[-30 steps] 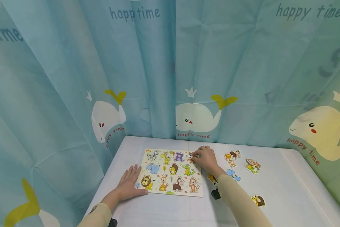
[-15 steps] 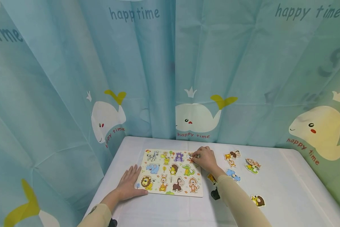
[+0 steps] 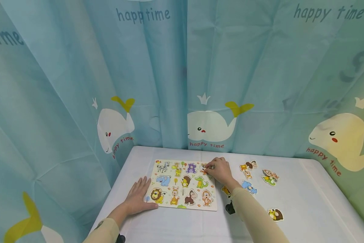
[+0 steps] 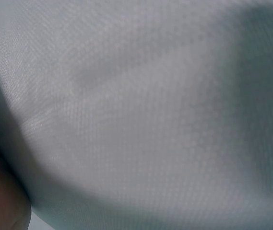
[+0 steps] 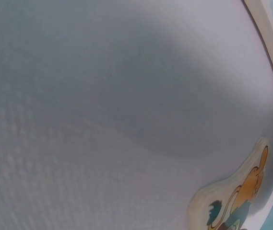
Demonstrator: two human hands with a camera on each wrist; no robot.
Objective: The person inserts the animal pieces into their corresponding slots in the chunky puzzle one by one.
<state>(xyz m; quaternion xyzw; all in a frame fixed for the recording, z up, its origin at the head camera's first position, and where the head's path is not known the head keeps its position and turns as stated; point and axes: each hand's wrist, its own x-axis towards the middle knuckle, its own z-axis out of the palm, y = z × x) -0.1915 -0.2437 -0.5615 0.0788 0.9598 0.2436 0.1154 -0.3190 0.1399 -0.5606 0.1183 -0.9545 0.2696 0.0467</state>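
An animal puzzle board (image 3: 182, 206) lies flat near the table's left side, its printed pictures in rows. My left hand (image 3: 136, 199) rests with spread fingers along the board's left edge, the thumb at the front left corner. Over the board's back right corner, my right hand (image 3: 220, 169) pinches a small puzzle piece (image 3: 203, 168) with orange and white on it. Fingertips hide much of that piece, which sits right at the corner picture. The left wrist view shows mostly white tablecloth and a bit of hand (image 4: 4, 189).
Right of the board lie several loose pieces: a blue hippo (image 3: 249, 187), a hedgehog (image 3: 275, 214), an overlapping green-and-pink pair (image 3: 270, 177) and a brown monkey group (image 3: 248, 168). An orange piece (image 5: 244, 196) lies beneath the right forearm. A curtain (image 3: 169, 84) hangs behind the white table (image 3: 306, 195).
Both hands stay almost where they were, the right fingers still pinching the piece at the corner. The loose pieces have not moved.
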